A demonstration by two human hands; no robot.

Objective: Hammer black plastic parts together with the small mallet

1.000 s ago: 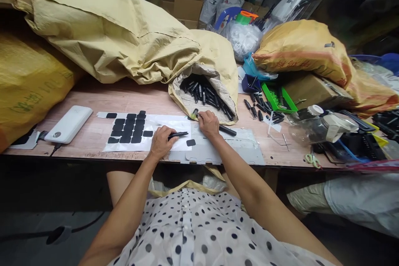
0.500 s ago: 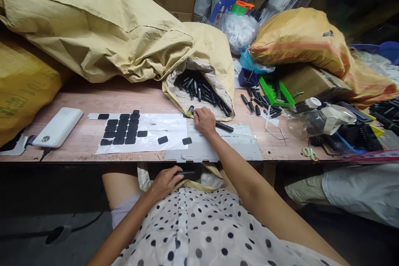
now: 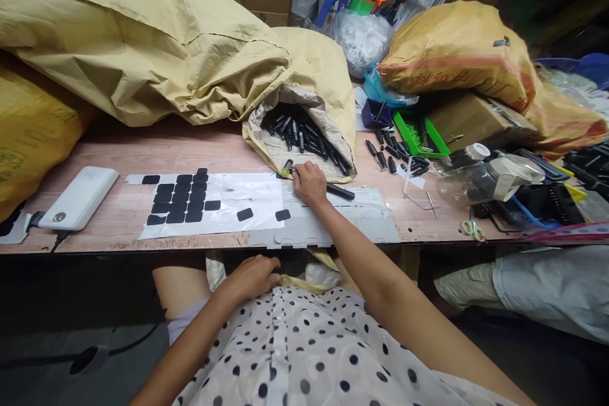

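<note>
My right hand (image 3: 310,184) is closed around a black tube (image 3: 340,192) at the sack's mouth. Its dark end sticks out right of the hand, and a shiny metal end shows on the left. Behind the hand, the beige sack (image 3: 209,66) opens onto many loose black tubes (image 3: 309,139). My left hand (image 3: 255,276) is below the table edge by my lap, thumb and forefinger apart, with nothing visible between them. Beside it is a partly hidden bag with a yellowish edge (image 3: 290,281). A white sheet with black stickers (image 3: 242,193) lies left of my right hand.
A white power bank (image 3: 78,198) with a cable lies on the left. To the right are loose black parts (image 3: 399,152), a green tray (image 3: 421,133), a clear bottle (image 3: 476,189) and scissors (image 3: 472,230). An orange sack (image 3: 461,44) rests on a cardboard box (image 3: 480,124).
The thin black rod that my left hand held over my lap is out of sight, and the fingers have parted. My right hand stays on its tube. The view has shifted slightly.
</note>
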